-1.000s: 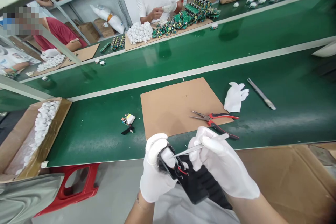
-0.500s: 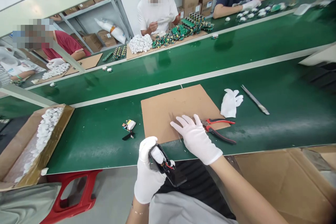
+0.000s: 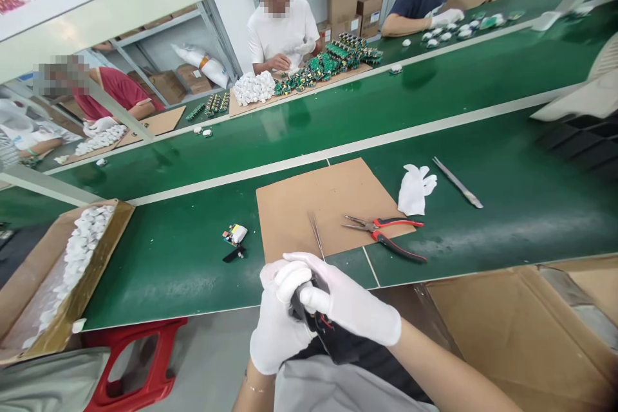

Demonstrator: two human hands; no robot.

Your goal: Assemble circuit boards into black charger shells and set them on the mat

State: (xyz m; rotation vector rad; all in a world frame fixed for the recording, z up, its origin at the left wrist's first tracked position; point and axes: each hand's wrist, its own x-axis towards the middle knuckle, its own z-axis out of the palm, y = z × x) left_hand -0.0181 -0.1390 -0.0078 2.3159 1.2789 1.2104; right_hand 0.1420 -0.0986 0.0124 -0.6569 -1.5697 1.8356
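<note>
**A:** What do I have in the hands?

**B:** On my feed, both white-gloved hands meet at 6 o'clock, just below the near edge of the green belt (image 3: 483, 141). My left hand (image 3: 277, 328) is wrapped around a small black device (image 3: 309, 315) with red wires showing at its lower side. My right hand (image 3: 347, 306) lies over the top of it, fingers curled onto the casing, thumb pressed against it. So both hands are closed on that 1 part.

**A:** And the tools?

**B:** The tweezers (image 3: 316, 235) lie loose on the cardboard sheet (image 3: 309, 199), at 12 o'clock from my hands, near them but not touched. The red-handled pliers (image 3: 386, 235) rest at 1 o'clock, across the sheet's right corner. A spare white glove (image 3: 414, 190) sits beyond them, with a metal strip (image 3: 458, 182) at 2 o'clock.

**A:** Left side?

**B:** A small circuit piece (image 3: 235, 235) lies on the belt at 10 o'clock, and a carton of white parts (image 3: 72, 264) at 9 o'clock.
</note>
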